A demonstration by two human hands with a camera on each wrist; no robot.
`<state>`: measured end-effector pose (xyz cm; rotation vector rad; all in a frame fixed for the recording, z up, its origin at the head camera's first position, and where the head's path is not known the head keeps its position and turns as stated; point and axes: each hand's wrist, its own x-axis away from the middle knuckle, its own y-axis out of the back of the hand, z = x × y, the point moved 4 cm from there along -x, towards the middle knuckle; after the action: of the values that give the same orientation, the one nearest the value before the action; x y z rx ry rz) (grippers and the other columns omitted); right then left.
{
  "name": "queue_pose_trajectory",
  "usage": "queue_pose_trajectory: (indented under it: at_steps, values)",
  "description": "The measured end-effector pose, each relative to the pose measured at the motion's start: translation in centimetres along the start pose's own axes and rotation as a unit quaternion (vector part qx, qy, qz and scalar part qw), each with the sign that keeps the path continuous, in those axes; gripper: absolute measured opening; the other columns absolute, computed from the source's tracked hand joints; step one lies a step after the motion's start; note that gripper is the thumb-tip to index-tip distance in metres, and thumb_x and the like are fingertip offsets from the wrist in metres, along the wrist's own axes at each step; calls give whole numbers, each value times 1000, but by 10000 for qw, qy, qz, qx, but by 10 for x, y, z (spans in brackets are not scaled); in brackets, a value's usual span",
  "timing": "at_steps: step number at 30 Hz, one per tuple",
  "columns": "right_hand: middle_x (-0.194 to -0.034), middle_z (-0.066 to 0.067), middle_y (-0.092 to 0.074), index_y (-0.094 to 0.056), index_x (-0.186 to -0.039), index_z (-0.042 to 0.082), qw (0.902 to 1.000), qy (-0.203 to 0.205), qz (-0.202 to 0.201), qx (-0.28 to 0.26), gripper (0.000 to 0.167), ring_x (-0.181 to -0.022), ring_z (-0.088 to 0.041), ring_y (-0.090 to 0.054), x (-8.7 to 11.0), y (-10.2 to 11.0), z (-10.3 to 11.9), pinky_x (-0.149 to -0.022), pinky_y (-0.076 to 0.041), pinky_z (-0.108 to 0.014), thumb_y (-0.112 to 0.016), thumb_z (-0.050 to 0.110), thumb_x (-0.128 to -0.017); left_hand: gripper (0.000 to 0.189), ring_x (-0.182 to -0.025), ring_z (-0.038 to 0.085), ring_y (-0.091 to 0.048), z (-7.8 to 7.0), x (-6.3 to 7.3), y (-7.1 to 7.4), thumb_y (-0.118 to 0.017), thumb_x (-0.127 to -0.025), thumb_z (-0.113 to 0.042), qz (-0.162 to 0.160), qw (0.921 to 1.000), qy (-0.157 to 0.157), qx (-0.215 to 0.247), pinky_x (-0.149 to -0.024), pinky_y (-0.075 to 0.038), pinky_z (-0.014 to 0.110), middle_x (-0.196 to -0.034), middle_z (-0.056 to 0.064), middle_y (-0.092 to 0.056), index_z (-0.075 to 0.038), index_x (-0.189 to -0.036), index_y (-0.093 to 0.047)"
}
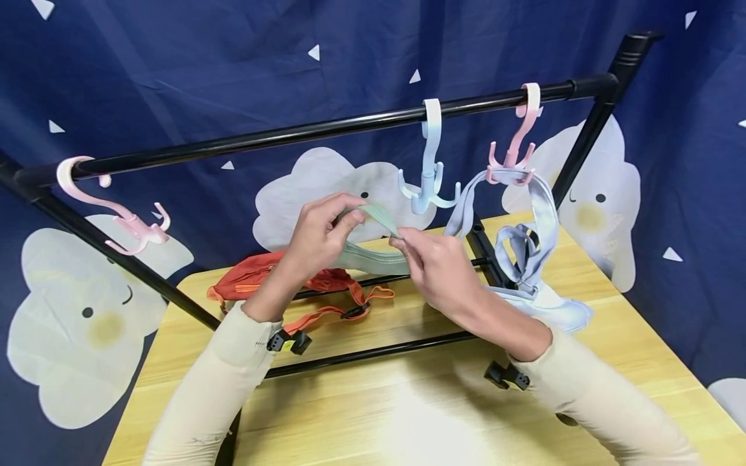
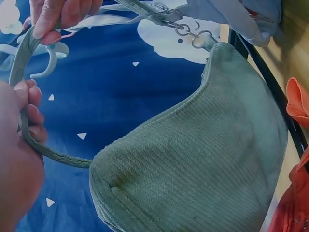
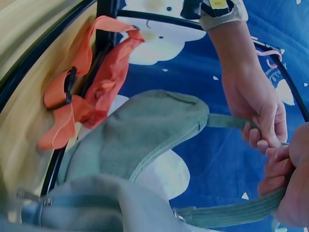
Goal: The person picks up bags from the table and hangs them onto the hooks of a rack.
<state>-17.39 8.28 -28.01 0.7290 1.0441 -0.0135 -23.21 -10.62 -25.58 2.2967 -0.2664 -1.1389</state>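
Observation:
A green corduroy shoulder bag hangs from its strap between my two hands. My left hand pinches one part of the strap between thumb and fingers. A short way along it, my right hand pinches the strap too. Metal rings join the strap to one end of the bag, seen in the left wrist view. Just beyond my right hand, a light blue four-prong hook hangs on the black rail with nothing on its prongs.
At the right, a pink hook carries a pale blue bag by its strap. Another pink hook hangs at the left end. An orange-red bag lies on the wooden table, behind the rack's lower bar.

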Motion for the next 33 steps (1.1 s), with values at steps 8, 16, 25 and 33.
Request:
queue_pose_trajectory:
  at_steps: [8, 16, 25, 33]
  values:
    - [-85, -8, -78, -76, -105, 4, 9992, 311, 202, 124, 11, -64, -13, -65, 3, 18, -8, -57, -56, -29, -72, 2, -95, 11, -63, 11, -48, -11, -1, 1, -68, -96, -2, 32, 9971, -756, -105, -60, -40, 21, -85, 9, -71, -1, -104, -76]
    - [-83, -7, -76, -75, -113, 2, 9966, 627, 537, 38, 17, -71, -14, -67, 5, 36, -17, -65, -60, -30, -68, 9, -100, 9, -70, 13, -54, -24, 1, 1, -69, -95, 2, 292, 9894, -1356, -432, -65, -47, 26, -83, 7, -68, 0, -102, -74]
    - [-85, -6, -70, -67, -121, 0, 9891, 932, 1108, 273, 40, -81, -18, -67, 5, 49, -21, -71, -61, -33, -69, -19, -86, 8, -74, 15, -58, -36, 5, -1, -71, -93, 1, 489, 9805, -1749, -757, -68, -54, 30, -84, 7, -70, -2, -100, -72]
    - [-88, -4, -71, -70, -120, 5, 9841, 1216, 1109, 668, 40, -80, -15, -63, 1, 74, -20, -69, -60, -32, -71, -16, -86, 5, -77, 16, -58, -48, 8, 0, -71, -95, -2, 607, 9753, -1898, -948, -72, -56, 29, -84, 5, -67, -3, -100, -71]
